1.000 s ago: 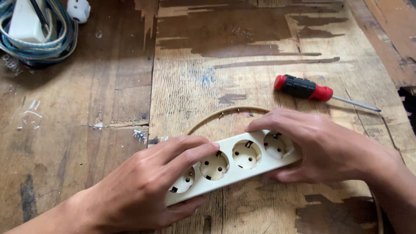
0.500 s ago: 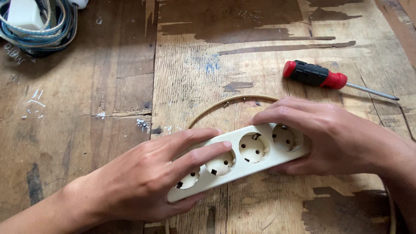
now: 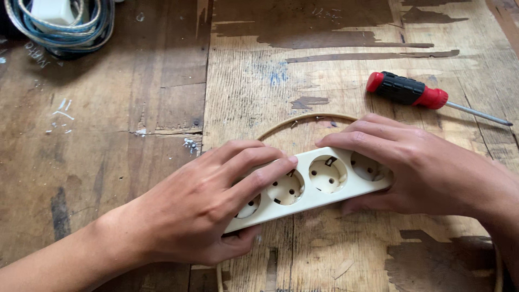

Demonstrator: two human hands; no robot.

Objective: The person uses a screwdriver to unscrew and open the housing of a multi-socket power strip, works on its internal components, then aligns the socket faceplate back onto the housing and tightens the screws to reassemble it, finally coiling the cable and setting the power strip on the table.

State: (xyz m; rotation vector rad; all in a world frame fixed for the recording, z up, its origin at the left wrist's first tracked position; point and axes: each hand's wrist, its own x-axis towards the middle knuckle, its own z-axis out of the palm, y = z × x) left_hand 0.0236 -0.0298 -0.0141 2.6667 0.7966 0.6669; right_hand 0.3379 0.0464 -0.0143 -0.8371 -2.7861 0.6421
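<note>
Both hands, left hand [image 3: 208,208] and right hand [image 3: 427,167], are closing around the ends of a power strip [image 3: 316,186], seemingly light, rigid and smooth, below the screwdriver [image 3: 419,96].

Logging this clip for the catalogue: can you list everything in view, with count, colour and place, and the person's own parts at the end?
power strip: one, cream, four round sockets, centre of the table, held at both ends
cord: one, tan, arcs behind the power strip and shows again at the lower right edge
screwdriver: one, black and red handle with a metal shaft, upper right, lying flat
cable coil: one bundle, blue and white, top left corner, around a white block
table: one, worn brown wood with peeling patches, fills the view
left hand: one, grips the power strip's left end, fingers over its sockets
right hand: one, grips the power strip's right end
</note>
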